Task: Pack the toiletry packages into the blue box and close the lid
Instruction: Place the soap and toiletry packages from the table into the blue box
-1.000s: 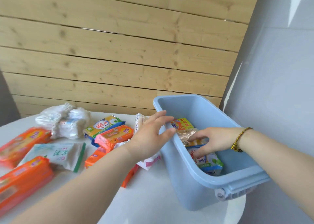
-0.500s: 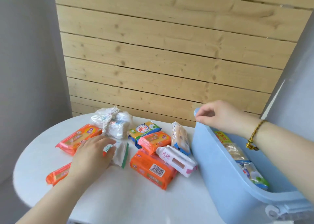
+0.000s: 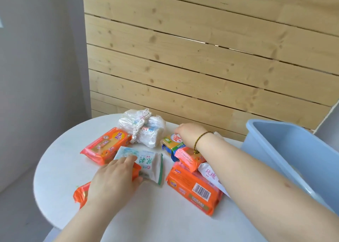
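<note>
Toiletry packages (image 3: 194, 188) | left hand (image 3: 111, 181) flat on white packet (image 3: 148, 162) | right hand (image 3: 187, 133) over yellow package (image 3: 172, 142), grip unclear

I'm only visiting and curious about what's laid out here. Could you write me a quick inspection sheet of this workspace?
Surface: round white table, packs spread across it.
Job's things: blue box at right, open, no lid in view, contents out of sight; back-left orange pack; barcoded orange pack; small orange pack overlapping yellow-green pack; white-green pack; pink-lettered white pack.
Clutter: white plastic bag bundle at the back.
Hands: left hand rests on the white-green pack and the near orange pack; right hand touches the yellow-green pack; grips unclear.
Cables: nothing seen.
Surroundings: wooden plank wall behind, grey wall left.
</note>
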